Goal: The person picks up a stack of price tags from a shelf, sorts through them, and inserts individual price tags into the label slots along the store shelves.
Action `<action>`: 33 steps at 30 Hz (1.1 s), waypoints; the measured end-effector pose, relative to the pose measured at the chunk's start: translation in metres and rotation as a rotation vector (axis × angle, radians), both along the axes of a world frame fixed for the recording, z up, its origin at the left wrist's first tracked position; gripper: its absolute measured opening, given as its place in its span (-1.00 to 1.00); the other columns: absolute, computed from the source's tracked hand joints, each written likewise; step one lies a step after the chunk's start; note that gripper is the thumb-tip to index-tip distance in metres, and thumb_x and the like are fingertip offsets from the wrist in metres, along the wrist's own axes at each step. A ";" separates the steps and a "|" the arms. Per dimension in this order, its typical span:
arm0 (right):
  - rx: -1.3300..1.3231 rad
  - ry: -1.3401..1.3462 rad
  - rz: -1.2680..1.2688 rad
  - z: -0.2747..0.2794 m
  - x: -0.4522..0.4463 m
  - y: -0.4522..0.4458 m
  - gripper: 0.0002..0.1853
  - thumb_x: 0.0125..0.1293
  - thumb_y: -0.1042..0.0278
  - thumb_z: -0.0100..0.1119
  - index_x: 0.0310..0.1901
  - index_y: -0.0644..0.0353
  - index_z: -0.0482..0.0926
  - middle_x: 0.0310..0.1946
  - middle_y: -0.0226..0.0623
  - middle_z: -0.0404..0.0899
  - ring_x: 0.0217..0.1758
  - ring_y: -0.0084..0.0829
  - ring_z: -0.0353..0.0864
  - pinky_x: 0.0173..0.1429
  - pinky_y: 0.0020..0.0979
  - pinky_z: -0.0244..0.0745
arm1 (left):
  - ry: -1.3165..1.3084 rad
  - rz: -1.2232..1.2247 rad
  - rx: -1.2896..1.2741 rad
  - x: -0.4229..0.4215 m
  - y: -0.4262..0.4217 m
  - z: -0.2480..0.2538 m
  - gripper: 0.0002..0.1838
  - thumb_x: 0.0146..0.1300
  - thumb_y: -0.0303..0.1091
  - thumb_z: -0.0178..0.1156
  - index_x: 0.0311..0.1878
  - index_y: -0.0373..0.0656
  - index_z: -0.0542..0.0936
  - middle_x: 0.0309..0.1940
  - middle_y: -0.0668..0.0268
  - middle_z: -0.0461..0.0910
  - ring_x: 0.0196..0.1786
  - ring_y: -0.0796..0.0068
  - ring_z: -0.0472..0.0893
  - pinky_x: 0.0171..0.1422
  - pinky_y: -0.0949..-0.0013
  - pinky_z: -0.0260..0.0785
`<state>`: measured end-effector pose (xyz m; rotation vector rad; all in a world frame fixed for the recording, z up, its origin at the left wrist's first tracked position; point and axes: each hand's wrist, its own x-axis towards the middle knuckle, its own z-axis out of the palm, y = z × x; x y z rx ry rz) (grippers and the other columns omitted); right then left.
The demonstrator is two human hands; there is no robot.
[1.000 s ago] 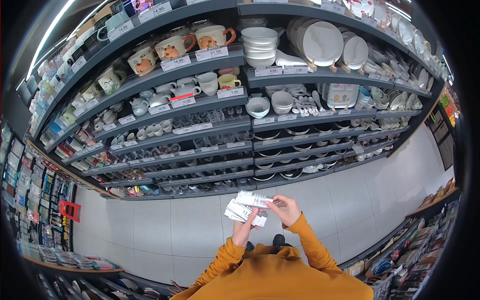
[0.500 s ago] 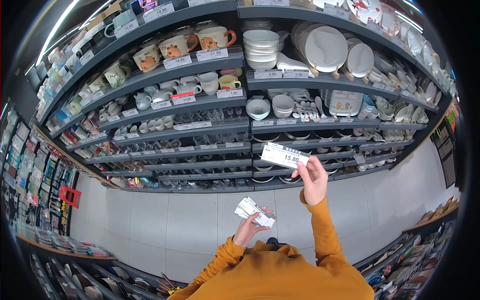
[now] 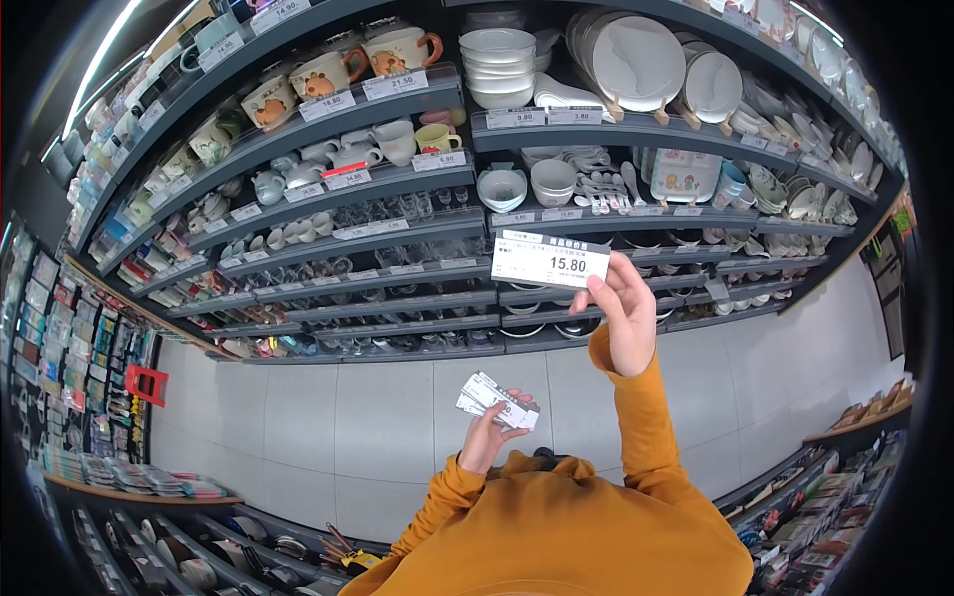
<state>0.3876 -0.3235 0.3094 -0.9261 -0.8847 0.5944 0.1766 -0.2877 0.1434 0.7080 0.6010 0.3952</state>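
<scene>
Price cards (image 3: 481, 390) lie fanned at 6 o'clock in my view, grasped between the thumb and fingers of my left hand (image 3: 484, 438). Rightward, at 2 o'clock, my right hand (image 3: 632, 330) pinches a single card (image 3: 532, 262) marked 15.80 by its right end, before the shelves (image 3: 646, 130); white plates (image 3: 636, 68) stand at 1 o'clock. I judge the step as holding this card up, face towards me, apart from the fan. Moving it calls for a light, level pinch and a firm left grip.

Head view: I've got the right hand (image 3: 628, 316) pinching the 15.80 price tag (image 3: 550, 261) up, left hand (image 3: 489, 429) lower, gripping fanned price tags (image 3: 494, 399).
</scene>
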 end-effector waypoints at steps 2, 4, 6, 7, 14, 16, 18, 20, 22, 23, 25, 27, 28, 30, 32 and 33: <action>-0.007 -0.006 0.005 -0.003 0.002 -0.002 -0.72 0.39 0.50 0.01 0.09 0.43 0.38 -0.19 -0.20 0.58 -0.31 -0.56 0.50 -0.16 -0.49 0.45 | 0.006 -0.007 -0.006 0.003 0.000 -0.002 -0.57 0.40 -0.20 -0.11 0.24 -0.19 0.36 0.13 0.16 0.52 0.14 0.36 0.55 0.06 0.30 0.49; -0.010 -0.005 -0.003 -0.004 0.004 -0.004 -0.71 0.39 0.50 0.01 0.09 0.43 0.38 -0.18 -0.20 0.58 -0.31 -0.56 0.50 -0.16 -0.49 0.45 | 0.011 -0.018 -0.004 0.006 0.000 -0.002 -0.58 0.40 -0.20 -0.11 0.24 -0.19 0.36 0.13 0.16 0.52 0.14 0.36 0.55 0.06 0.30 0.49; 0.000 0.007 -0.010 -0.005 0.006 -0.005 -0.71 0.39 0.51 0.01 0.09 0.43 0.37 -0.17 -0.19 0.58 -0.31 -0.56 0.50 -0.16 -0.50 0.45 | 0.014 -0.030 0.002 0.007 -0.001 -0.001 -0.58 0.41 -0.20 -0.11 0.24 -0.18 0.36 0.13 0.16 0.52 0.14 0.36 0.55 0.07 0.30 0.49; 0.004 0.012 -0.013 -0.006 0.007 -0.006 -0.71 0.39 0.51 0.01 0.09 0.43 0.37 -0.17 -0.19 0.58 -0.30 -0.56 0.50 -0.16 -0.50 0.45 | 0.016 -0.034 0.002 0.008 -0.001 0.000 -0.58 0.41 -0.20 -0.11 0.24 -0.18 0.36 0.13 0.16 0.52 0.14 0.36 0.55 0.07 0.30 0.49; 0.016 -0.003 -0.040 -0.007 0.009 -0.007 -0.71 0.38 0.53 -0.01 0.09 0.42 0.35 -0.18 -0.18 0.58 -0.32 -0.57 0.50 -0.19 -0.50 0.47 | 0.021 -0.043 0.005 0.012 -0.002 -0.005 -0.59 0.41 -0.20 -0.11 0.24 -0.17 0.37 0.13 0.16 0.52 0.13 0.35 0.55 0.07 0.30 0.49; 0.008 -0.023 -0.071 -0.006 0.008 -0.007 -0.72 0.38 0.54 -0.05 0.08 0.43 0.35 -0.21 -0.18 0.58 -0.35 -0.57 0.51 -0.23 -0.47 0.51 | 0.022 -0.046 0.003 0.013 -0.002 -0.005 -0.59 0.41 -0.20 -0.11 0.23 -0.17 0.37 0.13 0.16 0.52 0.13 0.35 0.55 0.07 0.30 0.50; 0.014 -0.021 -0.071 -0.006 0.008 -0.007 -0.73 0.38 0.54 -0.05 0.08 0.43 0.36 -0.21 -0.18 0.58 -0.35 -0.57 0.51 -0.23 -0.48 0.51 | 0.021 -0.047 0.001 0.012 -0.003 -0.004 -0.59 0.41 -0.21 -0.11 0.24 -0.17 0.37 0.13 0.16 0.52 0.13 0.35 0.55 0.07 0.30 0.50; 0.015 -0.017 -0.069 -0.006 0.008 -0.007 -0.73 0.38 0.54 -0.05 0.08 0.42 0.35 -0.21 -0.18 0.58 -0.35 -0.57 0.51 -0.23 -0.48 0.51 | 0.024 -0.041 0.000 0.012 -0.003 -0.004 -0.60 0.41 -0.21 -0.12 0.23 -0.17 0.38 0.13 0.16 0.52 0.13 0.35 0.56 0.07 0.30 0.50; 0.013 -0.015 -0.068 -0.007 0.008 -0.008 -0.73 0.38 0.54 -0.04 0.08 0.42 0.35 -0.21 -0.18 0.58 -0.35 -0.57 0.50 -0.23 -0.48 0.51 | 0.030 -0.029 -0.001 0.012 -0.003 -0.003 -0.60 0.41 -0.21 -0.12 0.22 -0.17 0.38 0.13 0.17 0.53 0.13 0.36 0.56 0.06 0.30 0.50; 0.012 -0.016 -0.064 -0.007 0.008 -0.008 -0.73 0.38 0.54 -0.04 0.08 0.42 0.35 -0.21 -0.18 0.58 -0.35 -0.57 0.50 -0.23 -0.48 0.51 | 0.035 -0.020 -0.001 0.011 -0.003 -0.001 -0.60 0.41 -0.21 -0.12 0.22 -0.17 0.38 0.13 0.17 0.53 0.13 0.36 0.56 0.06 0.30 0.50; 0.008 -0.018 -0.059 -0.009 0.008 -0.009 -0.73 0.38 0.54 -0.04 0.08 0.42 0.35 -0.20 -0.18 0.58 -0.35 -0.57 0.50 -0.22 -0.48 0.50 | 0.041 -0.005 0.002 0.011 -0.002 -0.001 -0.60 0.41 -0.20 -0.12 0.21 -0.17 0.38 0.13 0.17 0.53 0.13 0.36 0.56 0.06 0.31 0.50; 0.004 -0.008 -0.047 -0.010 0.007 -0.009 -0.73 0.38 0.54 -0.04 0.08 0.42 0.34 -0.21 -0.19 0.58 -0.35 -0.57 0.50 -0.22 -0.48 0.50 | 0.043 0.007 0.006 0.009 -0.001 -0.001 -0.60 0.41 -0.20 -0.12 0.21 -0.17 0.38 0.12 0.18 0.53 0.12 0.37 0.56 0.05 0.32 0.50; 0.001 -0.004 -0.041 -0.010 0.006 -0.009 -0.72 0.38 0.54 -0.03 0.08 0.42 0.34 -0.21 -0.19 0.57 -0.35 -0.57 0.50 -0.22 -0.47 0.50 | 0.042 0.007 0.006 0.009 -0.002 -0.001 -0.60 0.41 -0.20 -0.12 0.21 -0.17 0.38 0.12 0.18 0.53 0.12 0.37 0.56 0.05 0.32 0.50; -0.011 -0.012 -0.025 -0.010 0.005 -0.009 -0.72 0.37 0.54 -0.02 0.08 0.42 0.34 -0.23 -0.19 0.57 -0.34 -0.56 0.50 -0.21 -0.47 0.50 | 0.038 0.007 0.005 0.009 -0.002 -0.001 -0.60 0.41 -0.19 -0.11 0.21 -0.17 0.38 0.12 0.18 0.53 0.12 0.36 0.56 0.05 0.31 0.50; -0.014 -0.016 -0.015 -0.010 0.003 -0.009 -0.72 0.37 0.54 -0.02 0.08 0.42 0.34 -0.24 -0.20 0.56 -0.34 -0.56 0.50 -0.21 -0.47 0.50 | 0.037 -0.003 0.005 0.009 -0.004 -0.004 -0.60 0.41 -0.19 -0.11 0.21 -0.18 0.38 0.12 0.18 0.53 0.12 0.36 0.56 0.04 0.32 0.50; -0.012 -0.015 -0.012 -0.010 0.003 -0.009 -0.72 0.37 0.54 -0.01 0.08 0.42 0.34 -0.25 -0.21 0.56 -0.34 -0.56 0.50 -0.21 -0.47 0.50 | 0.037 -0.007 0.005 0.009 -0.005 -0.005 -0.60 0.41 -0.19 -0.11 0.21 -0.18 0.38 0.12 0.18 0.53 0.13 0.36 0.56 0.04 0.32 0.50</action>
